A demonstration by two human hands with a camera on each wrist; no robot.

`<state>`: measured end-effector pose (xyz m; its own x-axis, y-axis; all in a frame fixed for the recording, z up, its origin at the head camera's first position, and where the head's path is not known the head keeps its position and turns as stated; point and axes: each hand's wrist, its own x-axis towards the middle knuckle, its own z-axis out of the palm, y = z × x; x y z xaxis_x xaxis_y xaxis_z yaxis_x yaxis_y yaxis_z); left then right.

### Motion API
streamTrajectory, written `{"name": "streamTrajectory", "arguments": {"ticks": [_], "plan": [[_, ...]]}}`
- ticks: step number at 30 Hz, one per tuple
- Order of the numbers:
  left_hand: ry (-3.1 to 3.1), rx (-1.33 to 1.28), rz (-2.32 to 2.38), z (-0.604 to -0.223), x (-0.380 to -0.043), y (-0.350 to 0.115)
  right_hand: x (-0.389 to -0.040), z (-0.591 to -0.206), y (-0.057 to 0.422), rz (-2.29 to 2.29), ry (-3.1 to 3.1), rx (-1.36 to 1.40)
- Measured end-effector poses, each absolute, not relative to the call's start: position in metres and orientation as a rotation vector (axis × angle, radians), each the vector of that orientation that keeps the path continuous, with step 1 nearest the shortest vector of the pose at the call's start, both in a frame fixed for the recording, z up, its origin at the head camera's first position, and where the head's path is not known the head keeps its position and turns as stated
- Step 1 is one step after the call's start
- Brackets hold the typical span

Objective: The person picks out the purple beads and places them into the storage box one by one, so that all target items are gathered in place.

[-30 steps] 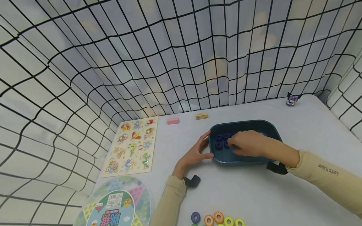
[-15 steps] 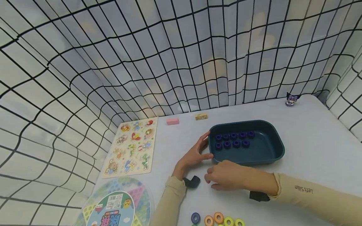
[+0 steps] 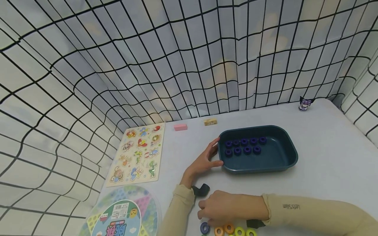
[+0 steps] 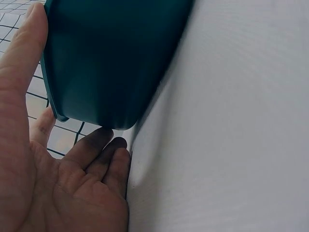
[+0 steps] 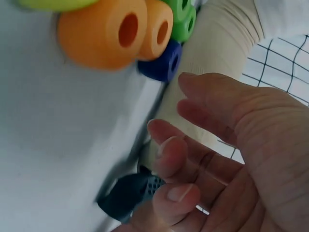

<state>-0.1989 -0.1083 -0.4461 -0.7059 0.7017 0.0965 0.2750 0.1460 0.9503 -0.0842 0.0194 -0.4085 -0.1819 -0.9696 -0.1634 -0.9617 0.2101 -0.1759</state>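
Note:
In the head view, my left hand (image 3: 203, 162) rests against the left end of a dark teal tray (image 3: 277, 164), thumb at the near corner and index finger toward the far one. The left wrist view shows its thumb along the tray wall (image 4: 111, 63) and the other fingers loosely extended. Two rows of dark purple rings (image 3: 247, 150) lie in the tray's left part. My right hand (image 3: 221, 206) hangs over the table near a loose dark blue ring (image 3: 205, 228). In the right wrist view its fingers are loosely bent, apart from that blue ring (image 5: 161, 63), holding nothing.
Orange rings (image 3: 219, 231), yellow-green rings (image 3: 239, 232) and green rings (image 5: 183, 21) lie at the front edge. A round illustrated disc (image 3: 141, 203) and a sticker sheet (image 3: 137, 154) are at left. Behind stand a pink block (image 3: 180, 127), a yellow block (image 3: 210, 122) and a figurine (image 3: 305, 103).
My right hand has left the tray's inside and moved toward me and left, to the loose rings, uncovering the rows of purple rings. My left hand stays at the tray.

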Motion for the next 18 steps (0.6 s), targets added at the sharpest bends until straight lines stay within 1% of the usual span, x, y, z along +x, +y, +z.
{"name": "streamTrajectory", "arguments": {"ticks": [10,18], "plan": [[2.086,0.926,1.585,-0.445,-0.198,-0.108,-0.080,-0.420,0.019,-0.068,2.247,-1.885],[2.083,0.920,1.578,-0.446,-0.198,-0.108,-0.077,-0.418,0.014,-0.065,2.205,-1.825]]}}
